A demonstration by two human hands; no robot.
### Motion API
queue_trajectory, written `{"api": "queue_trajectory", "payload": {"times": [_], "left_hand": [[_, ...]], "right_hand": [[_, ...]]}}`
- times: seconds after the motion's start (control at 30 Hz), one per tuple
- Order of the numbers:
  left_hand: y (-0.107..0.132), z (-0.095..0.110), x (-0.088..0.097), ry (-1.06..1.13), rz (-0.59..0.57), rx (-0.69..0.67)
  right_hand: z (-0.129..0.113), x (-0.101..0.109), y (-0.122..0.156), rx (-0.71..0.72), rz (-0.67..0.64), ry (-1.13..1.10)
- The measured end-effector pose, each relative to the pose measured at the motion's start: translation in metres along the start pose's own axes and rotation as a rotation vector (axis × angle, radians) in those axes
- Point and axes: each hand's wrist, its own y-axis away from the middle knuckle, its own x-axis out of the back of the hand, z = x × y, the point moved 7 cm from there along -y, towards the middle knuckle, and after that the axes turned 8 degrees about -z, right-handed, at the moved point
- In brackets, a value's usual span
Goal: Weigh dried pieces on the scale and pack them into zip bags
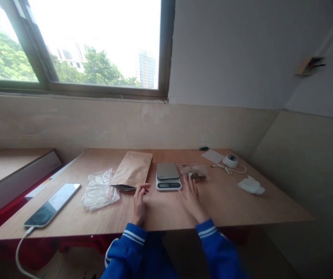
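Two hands, yours, lay on a wooden table (242,209) below a window (76,42), both in blue sleeves with white stripes. Your left hand (139,201) rested on its edge near the table's front, fingers loosely curled and holding nothing, its fingertips just beside the dark open mouth of a brown paper bag (132,169) that lay flat and reached back toward the wall. Your right hand (192,197) lay palm down with fingers spread, empty, its fingertips reaching the near edge of a small clear bag (194,170) with something dark brown inside; whether they touched it could not be told. Between the two bags, and between your hands but farther back, stood a small digital scale (168,175) with a bare metal platform. Left of the paper bag lay a crumpled pile of clear plastic bags (99,190), and farther left a phone (52,204) lay face up with a white cable running off the table's front edge. Toward the back right were a sheet of paper (212,155), a small round white device (230,160) with a thin cord, and a crumpled white tissue (251,185).
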Motion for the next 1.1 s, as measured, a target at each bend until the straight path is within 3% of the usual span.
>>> {"api": "queue_trajectory", "payload": {"times": [0.13, 0.27, 0.37, 0.47, 0.5, 0.7, 0.87, 1.1], "left_hand": [[0.009, 0.009, 0.038, -0.396, 0.182, -0.048], [-0.017, 0.021, 0.062, -0.871, 0.159, -0.09], [-0.042, 0.014, 0.075, -1.04, 0.047, -0.119], [-0.056, -0.001, 0.077, -1.04, -0.194, -0.213], [-0.059, -0.006, 0.079, -1.043, -0.225, -0.229], [-0.072, -0.011, 0.093, -1.047, -0.179, -0.217], [-0.077, 0.021, 0.079, -0.971, -0.182, -0.342], [-0.067, 0.094, 0.052, -0.981, -0.117, -0.435]], "right_hand": [[-0.042, -0.03, 0.071, 0.183, -0.108, -0.118], [-0.09, -0.028, 0.102, 0.252, -0.246, -0.261], [-0.134, -0.008, 0.099, 0.379, -0.362, -0.367], [-0.163, 0.016, 0.083, 0.452, -0.372, -0.411], [-0.17, 0.022, 0.076, 0.461, -0.358, -0.414], [-0.2, 0.029, 0.057, 0.541, -0.3, -0.383], [-0.221, 0.02, 0.061, 0.608, -0.286, -0.342], [-0.212, 0.002, 0.031, 0.515, 0.013, -0.036]]}}
